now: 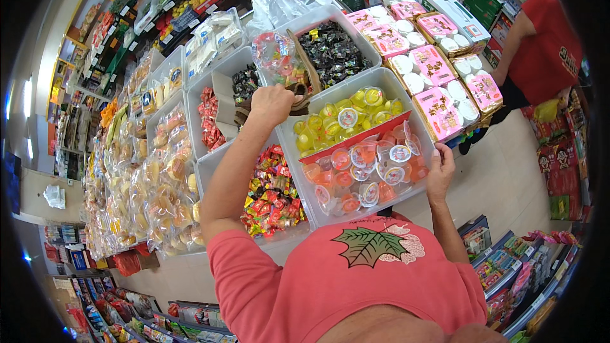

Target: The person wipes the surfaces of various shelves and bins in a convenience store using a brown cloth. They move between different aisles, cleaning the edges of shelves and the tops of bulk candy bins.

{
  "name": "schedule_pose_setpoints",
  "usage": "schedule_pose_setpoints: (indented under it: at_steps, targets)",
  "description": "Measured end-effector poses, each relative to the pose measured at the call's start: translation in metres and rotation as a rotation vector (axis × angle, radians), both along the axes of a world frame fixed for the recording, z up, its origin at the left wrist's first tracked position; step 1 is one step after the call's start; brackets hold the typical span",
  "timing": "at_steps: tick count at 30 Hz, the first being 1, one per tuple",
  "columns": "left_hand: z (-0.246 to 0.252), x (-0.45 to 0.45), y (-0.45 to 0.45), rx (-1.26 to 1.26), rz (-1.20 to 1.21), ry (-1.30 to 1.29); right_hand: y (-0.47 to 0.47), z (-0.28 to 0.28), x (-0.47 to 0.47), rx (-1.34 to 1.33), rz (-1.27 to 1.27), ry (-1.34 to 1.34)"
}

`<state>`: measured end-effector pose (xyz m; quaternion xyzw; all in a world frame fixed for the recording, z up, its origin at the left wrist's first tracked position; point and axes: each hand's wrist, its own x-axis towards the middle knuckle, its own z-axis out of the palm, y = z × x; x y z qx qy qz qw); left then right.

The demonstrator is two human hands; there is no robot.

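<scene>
My left hand (274, 105) grips a dark brown cloth (300, 99) over the rims where several plastic bins meet. My right hand (440, 167) holds the near right corner of a translucent plastic bin (291, 164). Inside that bin, a red cardboard divider (355, 137) separates yellow jelly cups (329, 124) from orange-pink ones (343, 178). Beyond the cloth, a bin holds dark wrapped candies (329, 52) and a clear round tub (275, 55) beside a cardboard divider (305, 64). Red wrapped candies (209, 119) lie left of my forearm, and mixed bright candies (274, 190) lie to its right.
Bagged breads (162, 176) cover the left of the display. Pink-and-white packs (431, 66) are stacked at the right. A person in a red shirt (548, 47) stands beyond them. Shelves of packaged goods (505, 262) stand at lower right, with tiled floor (500, 166) between.
</scene>
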<state>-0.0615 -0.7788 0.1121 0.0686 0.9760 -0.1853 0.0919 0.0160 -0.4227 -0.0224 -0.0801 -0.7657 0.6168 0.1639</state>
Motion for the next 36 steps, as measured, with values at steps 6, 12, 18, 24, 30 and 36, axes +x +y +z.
schedule_pose_setpoints:
  at_steps: [6, 12, 18, 24, 30, 36]
  targets:
    - [0.021, -0.005, -0.004, -0.030, 0.021, 0.029, -0.001, 0.005, 0.000, 0.009, -0.009, -0.006]
    - [0.004, -0.027, 0.028, 0.167, -0.143, 0.213, -0.001, 0.001, 0.000, -0.037, -0.025, -0.014]
    - [-0.019, -0.037, 0.047, 0.209, -0.167, 0.163, -0.003, 0.003, 0.002, -0.055, -0.031, -0.013]
    - [-0.017, -0.018, 0.017, 0.215, -0.106, 0.138, -0.004, 0.005, 0.002, -0.028, -0.044, -0.009]
    - [0.002, 0.010, -0.007, 0.102, 0.026, 0.015, -0.001, 0.004, 0.002, -0.031, -0.032, -0.028]
    - [-0.001, 0.039, -0.038, 0.157, 0.185, 0.035, 0.002, 0.004, 0.002, -0.033, -0.004, -0.057]
